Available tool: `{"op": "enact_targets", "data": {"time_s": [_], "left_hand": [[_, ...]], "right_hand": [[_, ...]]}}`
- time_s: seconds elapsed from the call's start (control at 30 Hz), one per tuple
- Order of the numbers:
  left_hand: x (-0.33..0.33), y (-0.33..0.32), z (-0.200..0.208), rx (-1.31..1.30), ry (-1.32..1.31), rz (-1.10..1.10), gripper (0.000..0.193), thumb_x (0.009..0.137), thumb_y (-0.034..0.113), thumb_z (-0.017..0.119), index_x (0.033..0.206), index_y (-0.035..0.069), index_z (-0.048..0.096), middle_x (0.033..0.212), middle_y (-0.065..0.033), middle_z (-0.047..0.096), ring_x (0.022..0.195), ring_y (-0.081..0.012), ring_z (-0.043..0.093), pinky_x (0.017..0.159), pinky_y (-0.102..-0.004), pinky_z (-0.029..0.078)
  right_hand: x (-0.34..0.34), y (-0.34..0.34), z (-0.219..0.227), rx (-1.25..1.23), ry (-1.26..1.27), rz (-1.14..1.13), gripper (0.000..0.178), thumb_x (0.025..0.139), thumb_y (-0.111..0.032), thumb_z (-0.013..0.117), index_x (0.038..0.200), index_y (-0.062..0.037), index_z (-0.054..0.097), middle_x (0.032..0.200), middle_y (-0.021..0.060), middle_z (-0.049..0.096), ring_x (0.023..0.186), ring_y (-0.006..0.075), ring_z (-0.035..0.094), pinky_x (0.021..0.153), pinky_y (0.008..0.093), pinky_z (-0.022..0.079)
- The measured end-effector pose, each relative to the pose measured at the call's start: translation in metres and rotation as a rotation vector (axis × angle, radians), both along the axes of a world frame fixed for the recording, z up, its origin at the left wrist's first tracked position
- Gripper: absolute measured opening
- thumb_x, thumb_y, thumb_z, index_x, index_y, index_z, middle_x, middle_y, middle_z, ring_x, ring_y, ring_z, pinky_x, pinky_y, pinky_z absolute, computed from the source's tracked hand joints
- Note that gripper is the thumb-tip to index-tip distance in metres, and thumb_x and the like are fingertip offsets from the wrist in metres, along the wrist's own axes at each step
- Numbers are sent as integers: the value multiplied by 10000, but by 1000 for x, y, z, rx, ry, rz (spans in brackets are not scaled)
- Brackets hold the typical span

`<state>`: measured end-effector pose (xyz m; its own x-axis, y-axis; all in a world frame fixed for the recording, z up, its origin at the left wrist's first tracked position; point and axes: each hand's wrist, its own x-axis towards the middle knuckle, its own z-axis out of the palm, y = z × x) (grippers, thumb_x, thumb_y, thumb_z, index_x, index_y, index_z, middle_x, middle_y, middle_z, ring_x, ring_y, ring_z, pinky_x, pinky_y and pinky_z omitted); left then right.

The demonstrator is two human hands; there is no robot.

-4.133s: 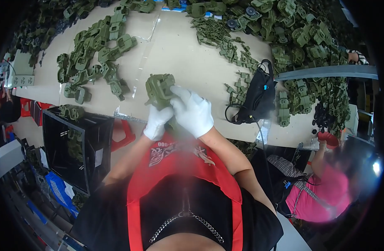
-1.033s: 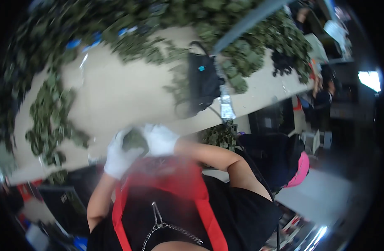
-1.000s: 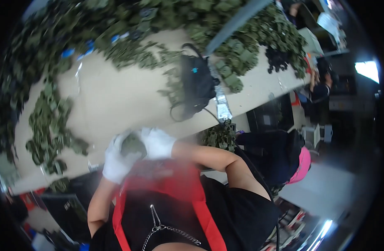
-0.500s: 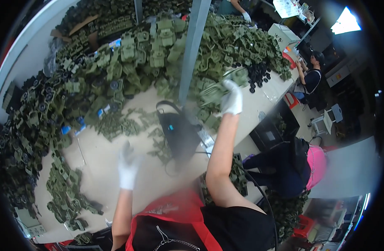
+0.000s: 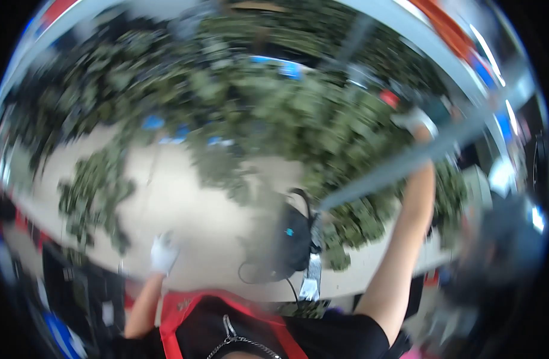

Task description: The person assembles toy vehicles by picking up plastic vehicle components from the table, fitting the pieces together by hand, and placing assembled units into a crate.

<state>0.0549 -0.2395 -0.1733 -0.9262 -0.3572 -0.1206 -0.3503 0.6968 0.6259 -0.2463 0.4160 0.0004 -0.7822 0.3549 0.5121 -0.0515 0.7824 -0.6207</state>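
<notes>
My right hand point(image 5: 417, 122), in a white glove, is stretched out to the far right, over the edge of a long heap of olive-green moulded parts point(image 5: 346, 122). Motion smears its fingers, and whether they hold a part is unclear. A small red thing point(image 5: 389, 99) lies just beside it. My left hand point(image 5: 164, 254), also gloved in white, hovers low over the near left of the pale table point(image 5: 197, 221), thumb apart from the fingers and nothing visible in it. A smaller pile of green parts point(image 5: 98, 194) lies to its upper left.
A grey metal post point(image 5: 400, 161) slants across my right side, in front of the heap. Near the table's front stands a black device point(image 5: 292, 242) with a loop on top and a cable. Blue pieces point(image 5: 153, 122) lie among the parts. Dark bins point(image 5: 77, 287) stand at the lower left.
The whole view has swung and tilted. My right hand has moved from the striped green parts by the black round pieces to the heap's far side. The left hand stays low over the table.
</notes>
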Motion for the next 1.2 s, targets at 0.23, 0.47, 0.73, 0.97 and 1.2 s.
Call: {"op": "enact_targets", "data": {"time_s": [0.23, 0.47, 0.73, 0.97, 1.2], "left_hand": [[-46, -85, 19, -290, -68, 114, 455, 755, 236, 666, 1186, 151, 548, 1176, -201, 502, 1078, -400, 506, 888, -465, 455], [-34, -216, 12, -176, -186, 844, 823, 591, 474, 833, 1199, 3, 537, 1079, -206, 630, 950, -302, 638, 814, -408, 518], [-3, -158, 33, 1480, 63, 190, 503, 848, 251, 644, 1271, 18, 500, 1130, -109, 611, 976, -190, 617, 863, -335, 503], [25, -74, 73, 1326, 149, 103, 718, 787, 198, 723, 1365, 5, 343, 1226, -117, 547, 1084, -193, 569, 948, -339, 462], [44, -104, 40, 1138, -173, -116, 798, 681, 102, 789, 1335, -19, 348, 1193, -138, 569, 1073, -209, 586, 925, -351, 487]], "right_hand": [[0, 12, 106, 238, 341, -19, 191, 815, -192, 661, 845, -3, 664, 825, 136, 654, 718, 254, 614, 659, 380, 495], [103, -47, 101, 470, 719, -475, 198, 817, -176, 653, 717, -5, 652, 696, 108, 633, 614, 237, 589, 575, 384, 487], [238, -486, -27, -309, -376, 551, 495, 754, -73, 722, 1218, 8, 571, 1230, 135, 594, 1146, 273, 553, 954, 360, 445], [280, -591, -84, -739, -929, 1027, 768, 868, -15, 631, 1494, -58, 187, 1386, 89, 452, 1189, 179, 495, 962, 285, 433], [306, -568, -159, -1567, -1335, 864, 675, 876, -10, 600, 1461, -9, 263, 1265, 68, 537, 1048, 149, 565, 899, 246, 447]]}}
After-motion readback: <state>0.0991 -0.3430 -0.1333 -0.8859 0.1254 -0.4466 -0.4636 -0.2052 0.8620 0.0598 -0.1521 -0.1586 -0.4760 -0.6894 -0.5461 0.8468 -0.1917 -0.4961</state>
